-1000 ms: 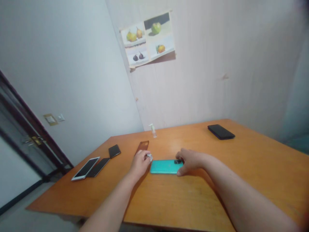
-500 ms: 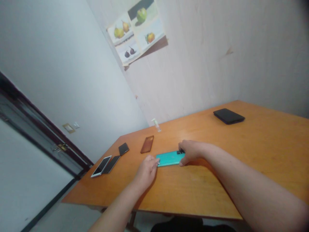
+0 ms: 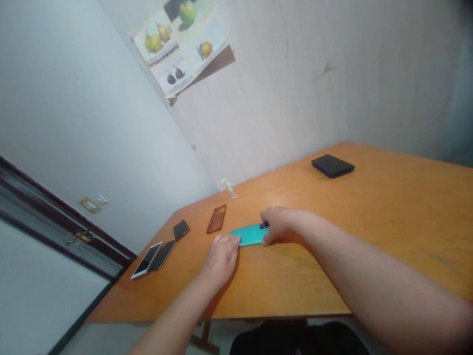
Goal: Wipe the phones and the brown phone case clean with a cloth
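A turquoise smartphone (image 3: 249, 235) lies back up, low over or on the wooden table (image 3: 295, 281), its dark camera block at the right end. My right hand (image 3: 278, 223) grips that end, thumb on the near edge and fingers on the far edge. At the opposite end my left hand (image 3: 222, 254) is closed on the phone's left edge, its fingertips partly covering the corner. Just beyond the left hand rests a brown see-through phone case (image 3: 216, 219), apart from both hands.
Left on the table are a white-framed phone (image 3: 147, 260), a dark phone (image 3: 163, 255) beside it and a small dark flat item (image 3: 181, 230). A clear pump bottle (image 3: 229, 188) stands near the wall. A black flat object (image 3: 333, 166) lies at the back right.
The view has swung, so the table's things sit further left in the picture. Both hands keep hold of the turquoise smartphone; my left fingers now cover more of its left end.
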### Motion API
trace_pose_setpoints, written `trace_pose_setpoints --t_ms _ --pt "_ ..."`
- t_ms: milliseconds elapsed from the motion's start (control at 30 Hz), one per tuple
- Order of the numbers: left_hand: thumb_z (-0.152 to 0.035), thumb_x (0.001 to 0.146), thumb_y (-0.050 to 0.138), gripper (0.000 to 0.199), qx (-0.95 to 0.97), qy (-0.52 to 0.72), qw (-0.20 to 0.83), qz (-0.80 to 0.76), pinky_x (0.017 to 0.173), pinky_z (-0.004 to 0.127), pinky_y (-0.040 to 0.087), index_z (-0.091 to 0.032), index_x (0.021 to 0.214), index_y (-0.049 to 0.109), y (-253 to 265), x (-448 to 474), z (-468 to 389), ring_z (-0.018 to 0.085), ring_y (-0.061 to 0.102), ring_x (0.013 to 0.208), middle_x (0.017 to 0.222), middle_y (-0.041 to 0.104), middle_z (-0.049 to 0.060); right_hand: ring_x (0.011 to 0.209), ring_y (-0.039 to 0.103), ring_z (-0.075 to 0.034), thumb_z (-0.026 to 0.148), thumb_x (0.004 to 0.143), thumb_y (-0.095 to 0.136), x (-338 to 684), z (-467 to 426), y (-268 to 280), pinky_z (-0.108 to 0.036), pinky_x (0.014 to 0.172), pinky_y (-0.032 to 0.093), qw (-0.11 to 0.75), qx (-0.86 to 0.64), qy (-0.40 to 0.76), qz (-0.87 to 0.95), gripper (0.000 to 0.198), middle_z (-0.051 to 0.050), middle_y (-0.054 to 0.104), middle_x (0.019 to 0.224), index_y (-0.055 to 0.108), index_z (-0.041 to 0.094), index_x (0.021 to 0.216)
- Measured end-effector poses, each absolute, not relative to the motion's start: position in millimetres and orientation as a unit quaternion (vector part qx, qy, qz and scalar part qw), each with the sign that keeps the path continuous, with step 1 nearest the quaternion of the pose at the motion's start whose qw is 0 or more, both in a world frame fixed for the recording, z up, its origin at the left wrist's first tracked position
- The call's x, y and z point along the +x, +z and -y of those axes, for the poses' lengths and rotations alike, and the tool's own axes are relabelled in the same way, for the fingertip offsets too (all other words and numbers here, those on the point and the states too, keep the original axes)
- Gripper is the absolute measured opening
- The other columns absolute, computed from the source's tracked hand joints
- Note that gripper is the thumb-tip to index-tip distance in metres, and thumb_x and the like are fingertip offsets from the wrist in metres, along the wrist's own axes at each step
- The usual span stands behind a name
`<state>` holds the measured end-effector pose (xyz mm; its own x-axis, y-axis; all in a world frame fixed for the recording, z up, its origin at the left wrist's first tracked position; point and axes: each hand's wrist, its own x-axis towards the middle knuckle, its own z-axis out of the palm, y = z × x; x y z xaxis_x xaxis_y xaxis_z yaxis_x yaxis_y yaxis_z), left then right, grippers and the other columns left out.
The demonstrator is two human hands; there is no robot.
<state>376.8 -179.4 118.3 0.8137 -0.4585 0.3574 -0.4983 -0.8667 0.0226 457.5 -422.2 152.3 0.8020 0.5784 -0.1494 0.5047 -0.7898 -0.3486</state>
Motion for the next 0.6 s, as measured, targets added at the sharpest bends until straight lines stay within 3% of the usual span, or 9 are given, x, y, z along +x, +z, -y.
trace_pose_setpoints --t_ms 167,300,400,500,600 --pt "-0.018 0.094 0.044 0.030 0.960 0.167 0.040 0.223 0.093 0.042 0.050 -0.020 0.099 0.073 117 408 182 0.023 0.067 0.099 0.103 0.075 0.009 0.095 0.066 -0.032 0.065 0.055 0.076 458 422 151 -0.033 0.066 0.046 0.140 -0.941 0.118 0.283 0.071 -0.014 0.068 0.111 0.065 0.020 0.109" --pt "-0.027 0.097 0.041 0.033 0.961 0.160 0.031 0.223 0.099 0.043 0.049 -0.017 0.113 0.068 115 381 193 0.026 0.063 0.113 0.121 0.069 0.013 0.096 0.065 -0.032 0.064 0.056 0.075 456 422 155 -0.033 0.064 0.046 0.135 -0.941 0.122 0.284 0.072 -0.014 0.068 0.112 0.065 0.019 0.111" --pt "-0.042 0.099 0.037 0.045 0.970 0.125 -0.006 0.209 0.108 0.048 0.041 -0.015 0.132 0.054 117 358 199 0.028 0.052 0.130 0.139 0.056 0.015 0.096 0.065 -0.032 0.064 0.054 0.076 454 422 157 -0.033 0.064 0.046 0.136 -0.940 0.129 0.285 0.075 -0.014 0.068 0.113 0.064 0.019 0.113" --pt "-0.052 0.099 0.033 0.056 0.975 0.088 -0.017 0.205 0.115 0.049 0.033 -0.013 0.134 0.051 122 360 203 0.029 0.045 0.136 0.145 0.050 0.017 0.097 0.065 -0.032 0.064 0.053 0.077 453 421 159 -0.033 0.067 0.046 0.137 -0.940 0.130 0.283 0.076 -0.014 0.068 0.113 0.065 0.019 0.113" --pt "-0.057 0.098 0.029 0.065 0.981 0.065 -0.012 0.184 0.115 0.047 0.033 -0.008 0.137 0.049 126 370 210 0.030 0.044 0.136 0.147 0.046 0.021 0.098 0.065 -0.032 0.064 0.054 0.077 452 422 159 -0.034 0.070 0.047 0.138 -0.942 0.126 0.278 0.077 -0.014 0.068 0.113 0.065 0.018 0.114"
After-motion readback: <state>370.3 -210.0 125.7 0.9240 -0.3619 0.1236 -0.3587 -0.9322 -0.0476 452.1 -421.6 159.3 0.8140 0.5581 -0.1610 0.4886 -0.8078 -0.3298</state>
